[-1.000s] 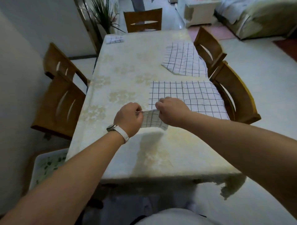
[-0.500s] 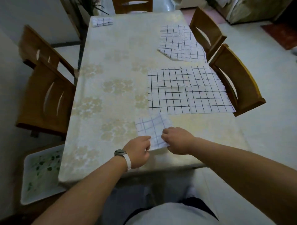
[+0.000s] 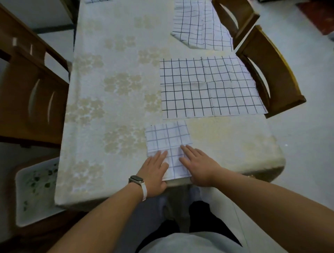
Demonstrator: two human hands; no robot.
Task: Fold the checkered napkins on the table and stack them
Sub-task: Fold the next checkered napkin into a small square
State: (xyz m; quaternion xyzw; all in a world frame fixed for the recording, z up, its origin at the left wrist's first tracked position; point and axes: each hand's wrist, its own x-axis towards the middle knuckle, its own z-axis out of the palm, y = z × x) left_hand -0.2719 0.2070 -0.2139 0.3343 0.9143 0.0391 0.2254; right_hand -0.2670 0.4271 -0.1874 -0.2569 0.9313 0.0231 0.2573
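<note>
A small folded checkered napkin (image 3: 168, 139) lies flat at the table's near edge. My left hand (image 3: 155, 171) presses on its near left part with straight fingers. My right hand (image 3: 197, 166) lies flat on its near right part. Just beyond it a large checkered napkin (image 3: 207, 88) is spread open on the table. Another napkin (image 3: 200, 27), partly folded with a turned corner, lies farther back on the right. At the top edge a sliver of a folded napkin (image 3: 97, 1) shows at the far left of the table.
The table (image 3: 117, 90) wears a pale cloth with a flower pattern. Wooden chairs stand on the left (image 3: 30, 93) and right (image 3: 267, 72). A white tray (image 3: 36, 189) with a green leaf print sits low at the near left.
The folded napkin has come down from the air onto the table near its edge. Both hands let go of their pinch and now press flat on it. The view has tilted downward.
</note>
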